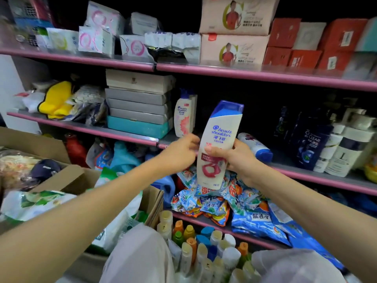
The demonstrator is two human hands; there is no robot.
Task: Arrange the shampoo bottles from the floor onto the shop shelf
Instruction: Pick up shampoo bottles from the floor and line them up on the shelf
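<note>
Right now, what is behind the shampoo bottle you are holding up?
Behind the held bottle is the dark shelf gap and a white bottle lying on its side. The held bottle and right hand cover that bottle's near end.

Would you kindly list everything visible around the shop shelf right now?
held shampoo bottle: one, white with blue cap, upright before the middle shelf
shelved shampoo bottles: at least two, white, standing on the middle shelf
lying bottle: one, white and blue, on its side there
dark bottles: several, navy, middle shelf right
flat boxes: stack, grey over teal
detergent bags: heap, blue, lower shelf
floor bottles: many, mixed caps, bottom
left hand: touching the held bottle's edge
right hand: gripping it
</note>
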